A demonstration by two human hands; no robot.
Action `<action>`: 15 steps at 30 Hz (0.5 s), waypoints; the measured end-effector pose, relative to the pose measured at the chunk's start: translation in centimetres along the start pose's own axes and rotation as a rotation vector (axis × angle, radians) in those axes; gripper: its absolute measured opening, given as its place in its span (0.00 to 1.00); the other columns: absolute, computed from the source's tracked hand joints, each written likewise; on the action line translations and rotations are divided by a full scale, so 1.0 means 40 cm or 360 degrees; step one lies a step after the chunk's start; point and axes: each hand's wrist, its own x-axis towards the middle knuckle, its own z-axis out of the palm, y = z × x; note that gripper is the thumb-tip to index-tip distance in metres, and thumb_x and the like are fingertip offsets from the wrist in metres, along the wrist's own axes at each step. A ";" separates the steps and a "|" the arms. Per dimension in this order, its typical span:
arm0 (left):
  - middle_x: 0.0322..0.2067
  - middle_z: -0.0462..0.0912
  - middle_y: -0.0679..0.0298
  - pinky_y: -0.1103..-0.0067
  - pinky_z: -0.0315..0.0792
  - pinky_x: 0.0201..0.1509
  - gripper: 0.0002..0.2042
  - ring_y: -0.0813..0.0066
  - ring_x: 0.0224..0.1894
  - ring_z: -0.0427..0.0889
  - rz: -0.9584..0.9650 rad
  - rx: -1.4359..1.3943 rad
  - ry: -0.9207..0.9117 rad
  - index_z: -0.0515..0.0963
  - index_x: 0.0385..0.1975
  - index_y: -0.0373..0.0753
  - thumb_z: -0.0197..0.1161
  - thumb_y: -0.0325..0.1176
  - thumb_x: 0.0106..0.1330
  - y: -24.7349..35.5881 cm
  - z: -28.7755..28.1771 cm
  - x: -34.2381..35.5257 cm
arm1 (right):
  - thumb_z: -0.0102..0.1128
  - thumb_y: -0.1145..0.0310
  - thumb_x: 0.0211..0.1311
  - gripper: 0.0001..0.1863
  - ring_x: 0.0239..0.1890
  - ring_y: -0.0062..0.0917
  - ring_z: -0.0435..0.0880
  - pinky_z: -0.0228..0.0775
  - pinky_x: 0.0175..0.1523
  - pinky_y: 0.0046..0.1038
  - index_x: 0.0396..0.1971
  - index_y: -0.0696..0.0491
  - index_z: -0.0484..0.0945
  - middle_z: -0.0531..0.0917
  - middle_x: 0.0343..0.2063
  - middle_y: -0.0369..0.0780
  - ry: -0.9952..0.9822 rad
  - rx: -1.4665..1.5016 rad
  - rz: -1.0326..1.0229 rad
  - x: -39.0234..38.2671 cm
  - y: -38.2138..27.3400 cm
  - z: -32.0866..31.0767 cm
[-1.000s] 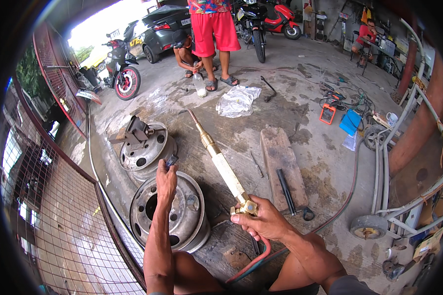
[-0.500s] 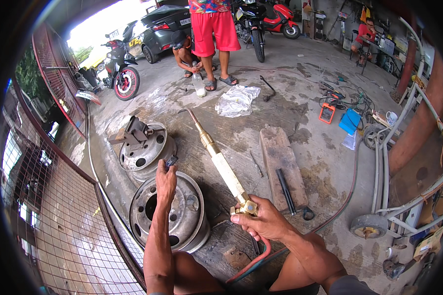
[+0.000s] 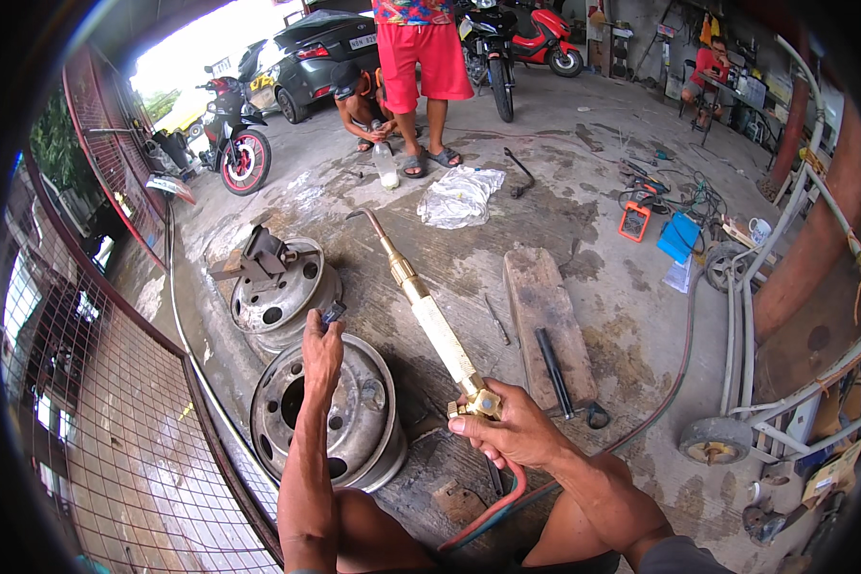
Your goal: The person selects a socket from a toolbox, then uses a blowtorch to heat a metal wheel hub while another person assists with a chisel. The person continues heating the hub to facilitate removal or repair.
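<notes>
My right hand (image 3: 500, 428) grips the valve end of a brass cutting or welding torch (image 3: 442, 340), whose bent tip points up and left, with red and teal hoses (image 3: 514, 497) running from it. My left hand (image 3: 321, 340) is closed on a small dark object (image 3: 332, 311), too small to make out clearly, just left of the torch. Beneath my left arm lies a steel wheel rim (image 3: 364, 440); behind it a second rim (image 3: 256, 311) bears a rusty vise-like block (image 3: 263, 251).
A worn plank (image 3: 536, 287) holds a black bar (image 3: 555, 373). A mesh fence (image 3: 115, 411) is left, a metal cart (image 3: 737, 364) right. Ahead are a standing person (image 3: 411, 57), a crouching person (image 3: 359, 110), a white cloth (image 3: 459, 196), motorcycles (image 3: 244, 163) and a car (image 3: 306, 62). Someone sits at right (image 3: 708, 72).
The standing person has shifted slightly to the right. My hands and the torch have not visibly moved.
</notes>
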 end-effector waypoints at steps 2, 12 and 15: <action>0.33 0.75 0.53 0.70 0.70 0.49 0.13 0.63 0.38 0.72 0.0001 -0.0014 0.0001 0.71 0.44 0.31 0.60 0.33 0.67 0.001 0.003 -0.001 | 0.71 0.60 0.69 0.20 0.17 0.10 0.72 0.67 0.18 0.18 0.52 0.54 0.76 0.77 0.24 0.32 0.0002 -0.0002 -0.0001 0.000 0.001 -0.001; 0.32 0.73 0.66 0.78 0.66 0.43 0.08 0.76 0.36 0.68 -0.0012 -0.0093 -0.0012 0.73 0.42 0.36 0.60 0.30 0.67 0.014 0.009 -0.005 | 0.71 0.60 0.69 0.21 0.17 0.11 0.72 0.68 0.18 0.18 0.53 0.55 0.75 0.78 0.24 0.33 -0.0002 -0.0021 -0.0018 -0.004 -0.002 -0.002; 0.33 0.74 0.70 0.81 0.65 0.42 0.07 0.80 0.36 0.67 -0.0020 -0.0086 -0.0007 0.74 0.42 0.38 0.60 0.28 0.66 0.000 0.002 0.000 | 0.71 0.60 0.69 0.20 0.17 0.11 0.72 0.68 0.18 0.19 0.52 0.55 0.75 0.78 0.24 0.33 -0.0020 -0.0009 -0.0025 -0.002 0.002 0.001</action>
